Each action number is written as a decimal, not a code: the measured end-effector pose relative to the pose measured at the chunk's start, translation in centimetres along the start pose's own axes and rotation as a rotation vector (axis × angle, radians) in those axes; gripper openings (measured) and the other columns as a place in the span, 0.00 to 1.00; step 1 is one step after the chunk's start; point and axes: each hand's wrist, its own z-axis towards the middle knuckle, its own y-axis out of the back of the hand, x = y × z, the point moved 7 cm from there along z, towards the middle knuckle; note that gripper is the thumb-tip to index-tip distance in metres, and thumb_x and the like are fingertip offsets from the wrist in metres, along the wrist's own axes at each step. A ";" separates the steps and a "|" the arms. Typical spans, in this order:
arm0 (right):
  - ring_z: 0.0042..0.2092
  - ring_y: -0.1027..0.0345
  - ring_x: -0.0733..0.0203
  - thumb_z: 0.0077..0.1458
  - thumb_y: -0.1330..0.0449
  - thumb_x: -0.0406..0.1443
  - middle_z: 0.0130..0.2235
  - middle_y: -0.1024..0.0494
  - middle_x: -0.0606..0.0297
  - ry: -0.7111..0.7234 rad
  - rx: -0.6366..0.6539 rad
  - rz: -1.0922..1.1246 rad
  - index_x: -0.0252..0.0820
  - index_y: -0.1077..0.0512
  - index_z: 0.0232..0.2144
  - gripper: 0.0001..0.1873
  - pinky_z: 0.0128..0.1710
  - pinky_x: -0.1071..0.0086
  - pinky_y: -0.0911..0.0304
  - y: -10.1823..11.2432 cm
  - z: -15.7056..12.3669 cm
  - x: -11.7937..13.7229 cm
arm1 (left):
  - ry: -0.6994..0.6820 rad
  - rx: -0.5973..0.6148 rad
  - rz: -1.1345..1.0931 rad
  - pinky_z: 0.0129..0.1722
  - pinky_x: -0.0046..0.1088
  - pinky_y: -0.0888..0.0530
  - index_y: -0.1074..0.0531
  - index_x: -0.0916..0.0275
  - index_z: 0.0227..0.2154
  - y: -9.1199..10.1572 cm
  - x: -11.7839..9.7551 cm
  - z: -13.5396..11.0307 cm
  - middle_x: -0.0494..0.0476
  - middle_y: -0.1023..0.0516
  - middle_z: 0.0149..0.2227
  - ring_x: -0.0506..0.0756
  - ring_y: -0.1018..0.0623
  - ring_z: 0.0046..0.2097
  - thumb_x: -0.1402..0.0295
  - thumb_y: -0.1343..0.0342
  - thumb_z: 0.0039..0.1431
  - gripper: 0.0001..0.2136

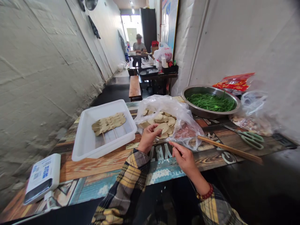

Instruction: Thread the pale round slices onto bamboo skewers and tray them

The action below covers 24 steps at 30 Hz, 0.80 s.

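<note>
My left hand reaches into a clear plastic bag and pinches one of the pale round slices piled inside. My right hand is closed on a thin bamboo skewer, its tip pointing toward the slices. To the left, a white plastic tray holds skewers threaded with the same slices. Both wrists wear plaid sleeves; a red bead bracelet circles the right one.
A steel bowl of green stalks stands at the back right beside plastic bags. Green-handled scissors and a bundle of sticks lie at right. A white device sits near left. A seated person is far down the corridor.
</note>
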 end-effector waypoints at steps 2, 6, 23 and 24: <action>0.24 0.32 0.63 0.62 0.49 0.36 0.21 0.27 0.67 -0.003 0.026 -0.001 0.33 0.28 0.52 0.21 0.28 0.72 0.35 -0.1 -0.1 0.0 | -0.009 0.019 0.023 0.24 0.21 0.31 0.26 0.66 0.32 -0.1 -0.2 0.0 0.50 0.25 0.29 0.45 0.31 0.24 0.67 0.33 0.41 0.14; 0.21 0.34 0.66 0.62 0.50 0.36 0.20 0.29 0.70 -0.031 0.074 0.009 0.35 0.32 0.56 0.22 0.24 0.74 0.37 -0.5 -0.2 -0.1 | -0.008 0.046 0.044 0.26 0.21 0.31 0.25 0.65 0.33 -0.4 -0.3 0.0 0.51 0.24 0.30 0.46 0.30 0.26 0.69 0.33 0.39 0.15; 0.20 0.34 0.64 0.62 0.50 0.37 0.18 0.29 0.69 -0.048 0.063 0.000 0.36 0.29 0.55 0.22 0.24 0.73 0.35 -0.4 0.0 -0.2 | -0.050 0.043 0.148 0.25 0.21 0.34 0.25 0.65 0.33 -0.6 -1.2 -0.5 0.49 0.26 0.26 0.46 0.32 0.24 0.70 0.34 0.42 0.13; 0.20 0.34 0.64 0.62 0.50 0.37 0.18 0.29 0.69 -0.045 0.063 0.002 0.36 0.29 0.55 0.22 0.24 0.73 0.36 -0.4 0.0 -0.2 | -0.052 0.039 0.157 0.25 0.21 0.34 0.25 0.65 0.34 -0.6 -1.2 -0.5 0.49 0.26 0.25 0.46 0.32 0.24 0.70 0.34 0.42 0.13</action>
